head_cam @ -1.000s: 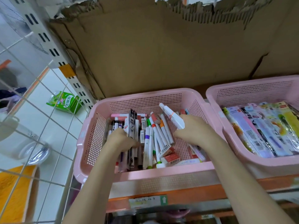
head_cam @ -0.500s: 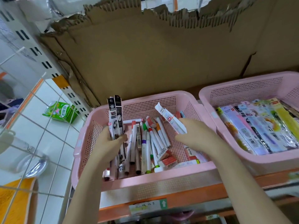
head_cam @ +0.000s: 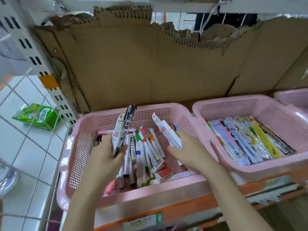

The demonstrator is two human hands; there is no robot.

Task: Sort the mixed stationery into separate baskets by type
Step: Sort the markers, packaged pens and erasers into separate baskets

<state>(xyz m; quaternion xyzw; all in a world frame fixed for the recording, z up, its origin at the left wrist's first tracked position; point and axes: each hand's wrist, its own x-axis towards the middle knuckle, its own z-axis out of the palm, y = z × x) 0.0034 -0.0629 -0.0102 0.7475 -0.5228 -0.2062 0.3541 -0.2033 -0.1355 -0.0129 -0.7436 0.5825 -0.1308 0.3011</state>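
A pink mesh basket (head_cam: 83, 157) on the shelf holds several loose markers (head_cam: 143, 152) with coloured caps and small red boxes. My left hand (head_cam: 105, 154) grips a bunch of black-and-white flat pen packs (head_cam: 124, 130), raised upright over the basket's left side. My right hand (head_cam: 188, 150) holds a white pen pack (head_cam: 166, 132) tilted up and to the left above the basket's right side. A second pink basket (head_cam: 233, 165) to the right is filled with flat packaged pens (head_cam: 246, 139) lying side by side.
Torn brown cardboard (head_cam: 150, 64) lines the back of the shelf. The corner of a third pink basket (head_cam: 293, 97) shows at far right. A white slotted upright (head_cam: 41, 67) stands at left, with a green pack (head_cam: 36, 116) on the tiled floor beyond the wire grid.
My left hand has lifted the black-and-white packs up out of the markers and now holds them upright. My right hand keeps the white pack in about the same place.
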